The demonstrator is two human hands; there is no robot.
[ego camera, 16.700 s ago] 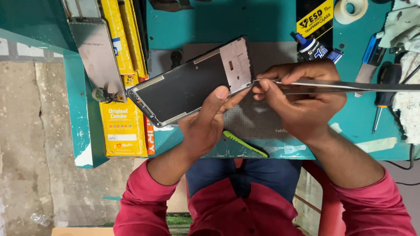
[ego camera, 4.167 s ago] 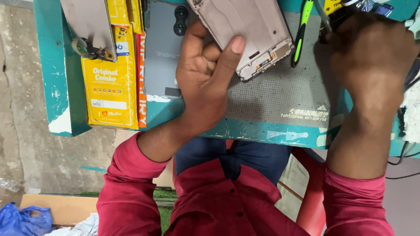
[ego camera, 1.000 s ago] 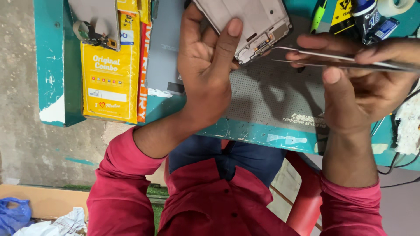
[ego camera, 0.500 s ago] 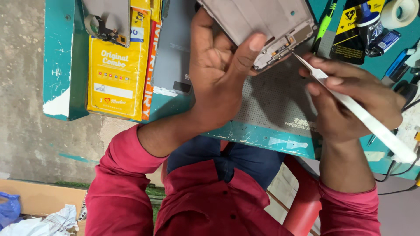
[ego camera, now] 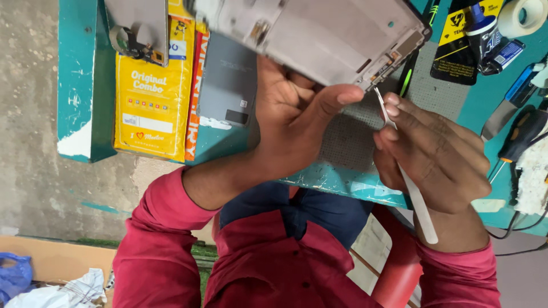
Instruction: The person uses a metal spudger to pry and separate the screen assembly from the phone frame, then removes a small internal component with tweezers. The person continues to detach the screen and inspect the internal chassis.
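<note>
Over the teal workbench (ego camera: 80,85), near its front edge: an opened phone frame (ego camera: 325,34), inner side up, grey metal plate showing, held tilted above the grey perforated mat (ego camera: 348,137). Top of the frame runs out of view.

Left hand (ego camera: 291,120) grips the frame from below, fingers curled under it, thumb pressed up against the lower edge near the corner. Wrist bent back, forearm coming up from the lap, red sleeve pushed to mid-forearm.

Right hand (ego camera: 434,159) pinches metal tweezers (ego camera: 399,165) between thumb and first fingers, like a pen. Tips point up and touch, or nearly touch, the frame's lower right corner, where small gold and dark parts sit. Long end of the tweezers runs back along the wrist. Whether the tips grip anything: cannot tell, too small.

Judgement on doing it well: keep the left thumb braced right beside the working corner so the frame does not rock; rest the right fingers against the frame or the left thumb for steadiness; work the tips shallow and level with the plate, not digging, since the corner parts look fragile.

Nearby: yellow box (ego camera: 151,102) at left, glue tube (ego camera: 485,34) and tape roll (ego camera: 522,17) at upper right, screwdriver (ego camera: 516,145) at right.
</note>
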